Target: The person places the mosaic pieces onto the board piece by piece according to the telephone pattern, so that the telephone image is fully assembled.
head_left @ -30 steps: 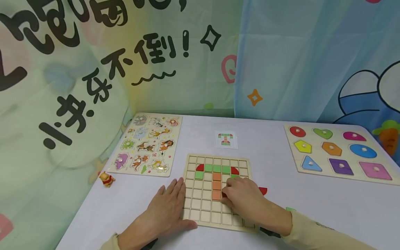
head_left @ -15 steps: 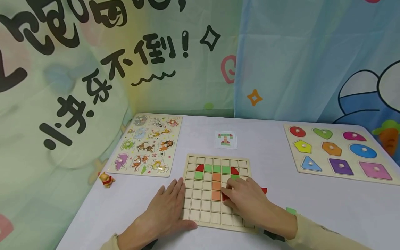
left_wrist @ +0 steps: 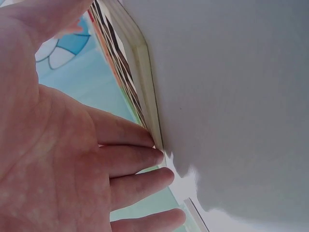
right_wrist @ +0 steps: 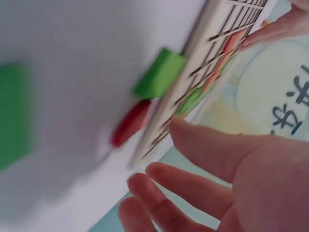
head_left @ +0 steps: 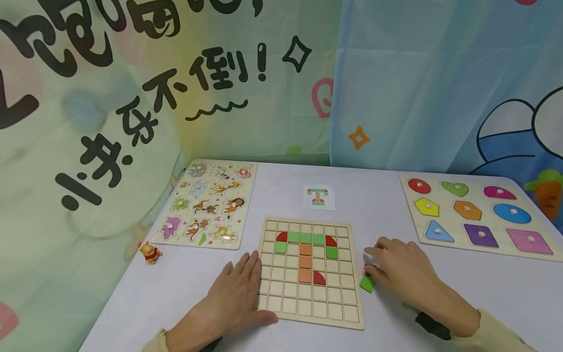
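Note:
A wooden grid board (head_left: pixel 316 310) lies on the white table, with red, green and orange pieces in some cells. One red quarter-circle piece (head_left: pixel 319 278) sits right of the lowest orange square (head_left: pixel 305 276). My left hand (head_left: pixel 233 293) rests along the board's left edge, fingers straight and touching its side (left_wrist: pixel 147 87). Off the board's right side, my right hand (head_left: pixel 404 274) hovers by a loose green square (head_left: pixel 367 283). In the right wrist view its thumb and fingers are apart, holding nothing; a loose red piece (right_wrist: pixel 131 124) lies below that green square.
Behind the board is a small pattern card (head_left: pixel 318 197). An animal puzzle board (head_left: pixel 246 195) and a bear figurine (head_left: pixel 150 253) are at the left, a shape puzzle board (head_left: pixel 444 234) at the right. Another green piece (right_wrist: pixel 13 116) lies nearer the right wrist.
My right hand has let go of the red quarter-circle, leaving it in a cell beside the lowest orange square, and moved right, off the board. The left hand has stayed still.

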